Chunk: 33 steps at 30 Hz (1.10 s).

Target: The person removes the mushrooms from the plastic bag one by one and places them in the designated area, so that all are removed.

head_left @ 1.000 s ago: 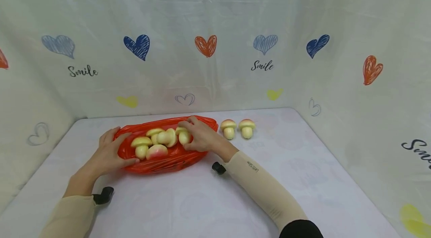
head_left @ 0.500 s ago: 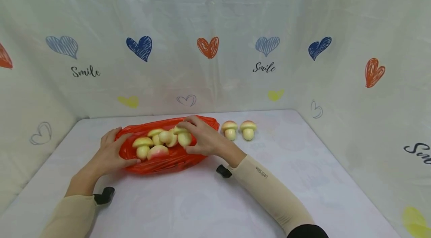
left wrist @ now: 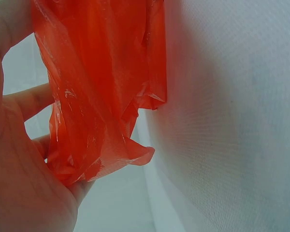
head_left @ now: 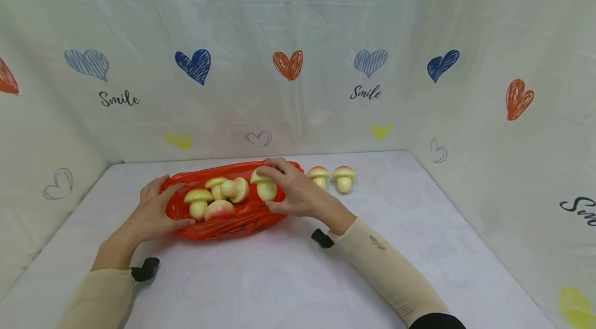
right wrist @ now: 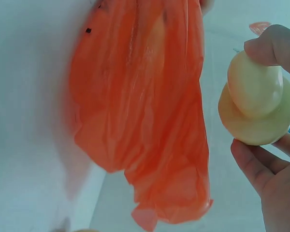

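Observation:
A red plastic bag [head_left: 228, 229] lies wide open on the table, with several yellow toy mushrooms [head_left: 197, 205] inside, one showing a pink cap [head_left: 219, 210]. My left hand [head_left: 150, 215] holds the bag's left end, thumb at the near edge and fingers at the far one. In the left wrist view the red film [left wrist: 94, 96] hangs among the fingers. Between thumb and fingers of my right hand [head_left: 300, 192] a toy mushroom [head_left: 267, 189] is pinched, above the bag's right part. The right wrist view shows that mushroom [right wrist: 256, 89] apart from the bag [right wrist: 150, 121].
Two more toy mushrooms with pinkish caps, a left one [head_left: 318, 174] and a right one [head_left: 344, 179], stand to the right of the bag. A white cloth covers the table [head_left: 279, 277]. Behind it hangs a curtain [head_left: 316, 13] printed with hearts.
The right hand has lifted its mushroom from beside the others and drawn it to the right. Another mushroom in the bag has shifted slightly. My left hand stays at the bag's end.

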Motion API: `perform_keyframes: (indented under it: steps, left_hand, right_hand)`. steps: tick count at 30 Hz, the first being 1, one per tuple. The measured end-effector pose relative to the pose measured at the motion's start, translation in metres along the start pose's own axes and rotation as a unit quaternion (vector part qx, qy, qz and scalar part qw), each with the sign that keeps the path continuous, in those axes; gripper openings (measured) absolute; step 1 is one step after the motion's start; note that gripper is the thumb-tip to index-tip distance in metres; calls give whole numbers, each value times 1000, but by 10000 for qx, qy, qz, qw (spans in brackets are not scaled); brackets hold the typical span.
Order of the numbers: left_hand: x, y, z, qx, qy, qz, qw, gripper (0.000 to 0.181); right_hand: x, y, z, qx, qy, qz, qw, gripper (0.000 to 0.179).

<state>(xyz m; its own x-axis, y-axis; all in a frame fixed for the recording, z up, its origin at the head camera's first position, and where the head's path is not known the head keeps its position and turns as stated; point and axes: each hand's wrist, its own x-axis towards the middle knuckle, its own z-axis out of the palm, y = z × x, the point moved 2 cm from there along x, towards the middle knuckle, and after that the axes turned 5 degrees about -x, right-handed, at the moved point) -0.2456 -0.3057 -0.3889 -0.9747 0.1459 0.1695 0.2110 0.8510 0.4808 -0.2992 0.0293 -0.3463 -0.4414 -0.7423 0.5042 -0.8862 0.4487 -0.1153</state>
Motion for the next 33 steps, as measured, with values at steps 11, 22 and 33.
perform_keyframes:
  steps: [11, 22, 33]
  left_hand:
    - [2, 1, 3, -22, 3, 42, 10000, 90]
    - [5, 3, 4, 5, -56, -15, 10000, 90]
    - [0, 2, 3, 60, -2, -11, 10000, 89]
  right_hand:
    - [-22, 11, -21, -109, 407, -74, 9991, 61]
    - [-47, 30, -41, -148, 694, 5, 9975, 62]
    - [-70, 53, -55, -446, 787, 239, 9956, 63]
